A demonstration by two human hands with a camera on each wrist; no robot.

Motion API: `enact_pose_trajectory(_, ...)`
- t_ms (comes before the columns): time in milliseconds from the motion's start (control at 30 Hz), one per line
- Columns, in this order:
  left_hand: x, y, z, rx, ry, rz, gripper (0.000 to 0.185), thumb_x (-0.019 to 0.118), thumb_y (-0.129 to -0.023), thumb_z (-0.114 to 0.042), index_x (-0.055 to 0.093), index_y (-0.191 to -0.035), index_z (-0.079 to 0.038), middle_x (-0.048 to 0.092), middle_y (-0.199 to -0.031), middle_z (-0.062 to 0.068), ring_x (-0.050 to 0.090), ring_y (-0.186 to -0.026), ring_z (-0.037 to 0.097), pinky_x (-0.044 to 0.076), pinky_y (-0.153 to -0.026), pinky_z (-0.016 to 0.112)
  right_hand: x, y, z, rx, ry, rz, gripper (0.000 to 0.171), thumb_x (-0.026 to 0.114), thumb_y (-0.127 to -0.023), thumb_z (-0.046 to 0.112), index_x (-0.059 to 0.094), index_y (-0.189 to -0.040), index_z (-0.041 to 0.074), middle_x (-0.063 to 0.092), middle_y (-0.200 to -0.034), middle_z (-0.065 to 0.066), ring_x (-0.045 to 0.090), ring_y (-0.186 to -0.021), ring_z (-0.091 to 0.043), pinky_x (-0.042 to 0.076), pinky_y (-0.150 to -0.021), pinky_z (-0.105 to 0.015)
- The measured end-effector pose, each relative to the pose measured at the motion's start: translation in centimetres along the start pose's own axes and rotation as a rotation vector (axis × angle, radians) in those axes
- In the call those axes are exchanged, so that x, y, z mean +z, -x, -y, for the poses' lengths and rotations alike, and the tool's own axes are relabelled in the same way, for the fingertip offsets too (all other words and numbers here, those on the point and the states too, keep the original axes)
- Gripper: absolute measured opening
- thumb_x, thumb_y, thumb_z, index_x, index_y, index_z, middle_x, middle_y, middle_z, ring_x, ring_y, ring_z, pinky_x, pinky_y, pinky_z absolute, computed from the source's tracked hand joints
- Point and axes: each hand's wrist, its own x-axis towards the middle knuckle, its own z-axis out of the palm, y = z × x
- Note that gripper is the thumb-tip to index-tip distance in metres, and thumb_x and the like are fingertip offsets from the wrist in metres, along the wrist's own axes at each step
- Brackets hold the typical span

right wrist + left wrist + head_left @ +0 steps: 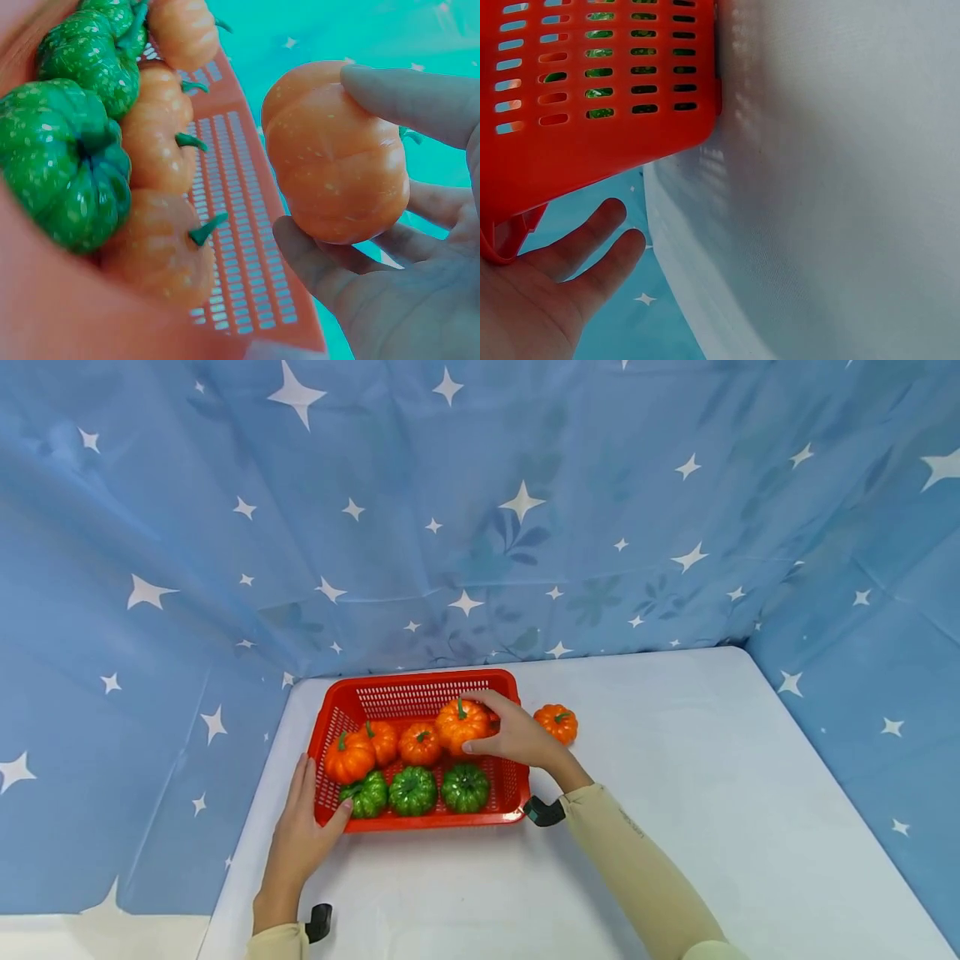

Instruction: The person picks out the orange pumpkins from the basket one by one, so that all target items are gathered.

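A red slotted basket (pixel 435 821) stands at the table's back left. In it lie three green pumpkins (pixel 412 790) along the front and three orange pumpkins (pixel 420 743) behind them. My right hand (pixel 483 724) grips a fourth orange pumpkin (pixel 459 725) just over the basket's back right part; in the right wrist view its fingers (pixel 420 105) curl round this pumpkin (pixel 337 157). My left hand (pixel 303 827) rests flat against the basket's front left corner, its thumb on the front wall. Seen from the left wrist, its fingers (pixel 592 247) lie straight under the basket (pixel 592 142).
One more orange pumpkin (pixel 556 723) sits on the white table (pixel 712 793) just right of the basket. A blue star-patterned cloth (pixel 525 510) hangs behind and at both sides. The table's left edge runs close beside the basket.
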Motion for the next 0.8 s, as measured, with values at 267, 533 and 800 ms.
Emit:
enact_pose_trajectory(267, -0.1, 0.0, 0.0, -0.013, 0.008, 0.009, 0.093, 0.06, -0.092, -0.049, 0.002, -0.158, -0.021, -0.001, -0.165, -0.002, 0.025, -0.143, 0.043, 0.031, -0.1, 0.072, -1.7, 1.8, -1.0, 0.043, -0.118, -0.059, 0.072, 0.082, -0.078, 0.037, 0.043, -0.138, 0.027, 0.046, -0.135, 0.001, 0.052, -0.117, -0.023, 0.052, -0.094, -0.042)
enact_pose_trajectory(533, -0.3, -0.2, -0.2, -0.005, 0.005, 0.0, 0.093, 0.06, -0.091, -0.048, 0.002, -0.159, -0.02, -0.001, -0.165, -0.001, 0.025, -0.142, 0.043, 0.034, -0.098, 0.071, -3.7, 3.5, -1.6, 0.106, -0.163, -0.112, 0.075, 0.082, -0.078, 0.037, 0.037, -0.137, 0.025, 0.044, -0.135, -0.007, 0.055, -0.112, -0.03, 0.056, -0.085, -0.04)
enact_pose_trajectory(800, -0.2, 0.0, -0.2, -0.008, 0.006, 0.0, 0.092, 0.06, -0.092, -0.047, 0.004, -0.159, -0.021, -0.003, -0.165, -0.004, 0.025, -0.143, 0.043, 0.032, -0.099, 0.072, -4.5, 4.9, -3.0, 0.15, -0.144, -0.184, 0.077, 0.081, -0.078, 0.038, 0.035, -0.138, 0.021, 0.041, -0.139, -0.007, 0.048, -0.121, -0.03, 0.05, -0.097, -0.047)
